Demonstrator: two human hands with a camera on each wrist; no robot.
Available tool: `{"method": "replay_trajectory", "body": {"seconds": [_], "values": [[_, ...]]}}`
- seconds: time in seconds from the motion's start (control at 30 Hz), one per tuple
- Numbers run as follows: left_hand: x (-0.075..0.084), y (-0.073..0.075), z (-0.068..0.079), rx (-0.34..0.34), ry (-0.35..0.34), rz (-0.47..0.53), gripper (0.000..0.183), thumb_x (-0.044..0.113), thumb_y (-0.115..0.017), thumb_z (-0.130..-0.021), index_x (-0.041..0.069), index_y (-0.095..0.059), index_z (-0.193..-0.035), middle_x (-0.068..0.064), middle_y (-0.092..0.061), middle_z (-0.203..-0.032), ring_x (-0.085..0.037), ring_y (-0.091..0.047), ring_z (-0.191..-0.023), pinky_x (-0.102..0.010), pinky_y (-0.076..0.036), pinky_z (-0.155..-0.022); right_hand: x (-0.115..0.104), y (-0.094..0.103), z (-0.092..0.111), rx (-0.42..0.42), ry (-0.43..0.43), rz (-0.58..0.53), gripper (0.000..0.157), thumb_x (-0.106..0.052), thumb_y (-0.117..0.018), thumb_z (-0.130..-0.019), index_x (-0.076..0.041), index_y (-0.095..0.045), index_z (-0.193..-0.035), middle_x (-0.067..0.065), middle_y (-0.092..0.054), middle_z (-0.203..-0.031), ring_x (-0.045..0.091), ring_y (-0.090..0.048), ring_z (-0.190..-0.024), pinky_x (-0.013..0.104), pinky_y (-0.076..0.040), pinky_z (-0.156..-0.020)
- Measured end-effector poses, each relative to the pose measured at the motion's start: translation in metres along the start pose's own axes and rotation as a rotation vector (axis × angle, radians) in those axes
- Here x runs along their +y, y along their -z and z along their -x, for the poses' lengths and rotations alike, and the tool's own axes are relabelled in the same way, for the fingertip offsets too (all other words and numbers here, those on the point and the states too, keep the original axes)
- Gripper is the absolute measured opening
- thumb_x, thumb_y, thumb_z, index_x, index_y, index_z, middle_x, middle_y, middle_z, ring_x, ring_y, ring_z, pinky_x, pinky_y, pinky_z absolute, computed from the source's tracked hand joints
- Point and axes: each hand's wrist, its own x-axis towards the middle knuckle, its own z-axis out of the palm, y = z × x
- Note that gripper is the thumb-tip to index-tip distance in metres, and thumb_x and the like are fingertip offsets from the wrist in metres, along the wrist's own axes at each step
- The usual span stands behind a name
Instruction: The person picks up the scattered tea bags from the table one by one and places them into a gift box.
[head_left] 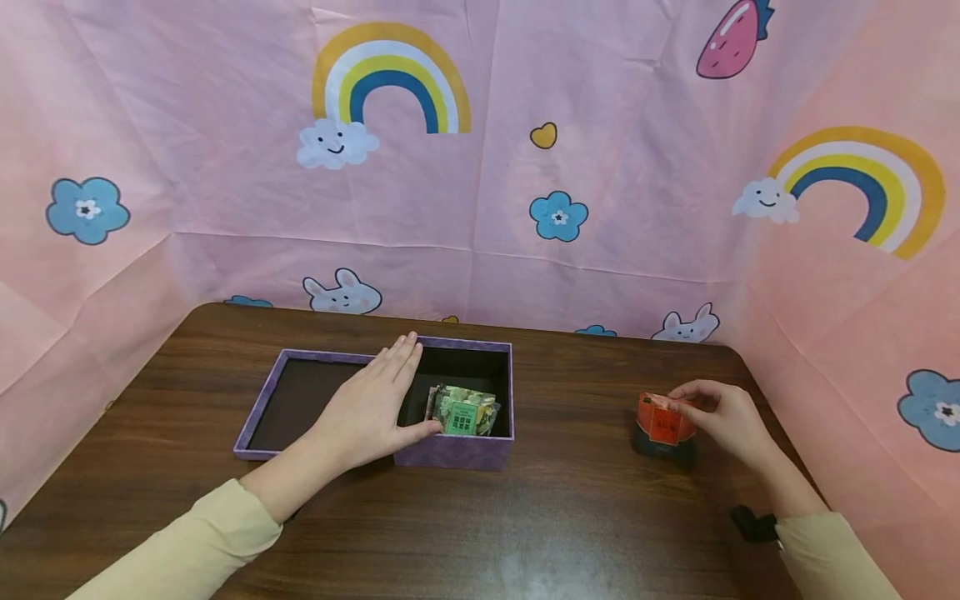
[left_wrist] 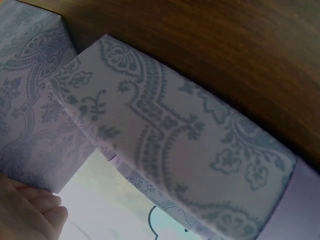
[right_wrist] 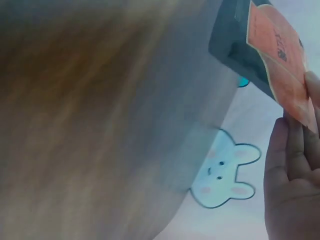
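A purple patterned box (head_left: 453,452) stands with its top uncovered in the head view, and green tea sachets (head_left: 465,410) lie inside it. My left hand (head_left: 375,408) rests along the box's left edge, fingers straight and the thumb reaching over the front rim. In the left wrist view, its fingertips (left_wrist: 55,210) are at the box's patterned side. Farther right, my right hand (head_left: 723,417) pinches the top edge of a red tea sachet (head_left: 664,423) between thumb and fingers. A dark holder (head_left: 660,447) sits under and behind that sachet; the right wrist view shows its grey-black side (right_wrist: 240,55).
The purple-rimmed lid (head_left: 300,400), dark inside, lies face up left of the box, partly behind my left arm. Pink printed cloth (head_left: 510,192) hangs around the back and sides of the brown wooden table (head_left: 570,517). A small black device (head_left: 752,525) is at my right wrist.
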Motion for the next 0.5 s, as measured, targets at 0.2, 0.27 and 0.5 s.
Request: {"method": "replay_trajectory", "body": {"seconds": [0.2, 0.27, 0.5], "values": [[0.001, 0.0, 0.0, 0.002, 0.0, -0.001, 0.112, 0.075, -0.06, -0.094, -0.006, -0.028, -0.165, -0.023, -0.023, -0.175, -0.036, -0.024, -0.164, -0.049, -0.029, -0.133, -0.013, -0.004, -0.016, 0.04, 0.028, -0.013, 0.005, -0.008, -0.082, -0.093, -0.009, -0.082, -0.098, 0.013, -0.08, -0.095, -0.002, -0.06, -0.072, 0.02, -0.052, -0.058], [0.001, 0.001, 0.001, 0.001, 0.001, 0.001, 0.113, 0.075, -0.06, -0.094, -0.006, -0.028, -0.165, -0.023, -0.023, -0.175, -0.036, -0.024, -0.164, -0.049, -0.029, -0.133, -0.02, -0.006, -0.022, 0.045, 0.033, -0.023, 0.006, -0.009, -0.081, -0.094, -0.008, -0.083, -0.099, 0.014, -0.08, -0.097, -0.002, -0.061, -0.073, 0.02, -0.053, -0.059], [0.0, 0.0, 0.0, -0.001, -0.002, -0.003, 0.113, 0.076, -0.059, -0.094, -0.006, -0.028, -0.165, -0.022, -0.021, -0.176, -0.036, -0.024, -0.164, -0.049, -0.03, -0.133, -0.045, -0.015, -0.041, 0.06, 0.074, -0.074, 0.006, -0.009, -0.08, -0.095, -0.006, -0.082, -0.099, 0.015, -0.08, -0.094, -0.002, -0.06, -0.07, 0.02, -0.051, -0.057]]}}
